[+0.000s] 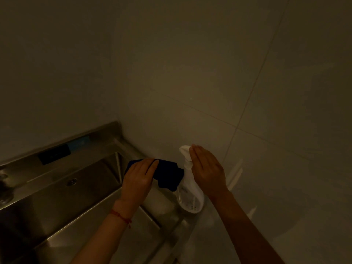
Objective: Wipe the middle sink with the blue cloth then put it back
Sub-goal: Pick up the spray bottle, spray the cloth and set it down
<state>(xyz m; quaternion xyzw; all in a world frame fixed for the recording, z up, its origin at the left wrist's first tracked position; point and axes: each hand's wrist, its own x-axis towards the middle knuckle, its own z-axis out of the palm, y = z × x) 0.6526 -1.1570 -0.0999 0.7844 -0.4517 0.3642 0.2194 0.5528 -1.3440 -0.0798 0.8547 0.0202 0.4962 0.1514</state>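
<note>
The dark blue cloth lies on the steel ledge at the right end of the sink unit, beside the wall. My left hand rests on the cloth's left part with its fingers laid over it. Straight-fingered, my right hand is against the white spray bottle, which stands just right of the cloth. A steel sink basin with a round drain opens at lower left.
A tiled wall rises close behind the ledge and fills most of the view. The sink's backsplash carries a dark label and a blue label. A tap fitting shows at the far left edge. Lighting is dim.
</note>
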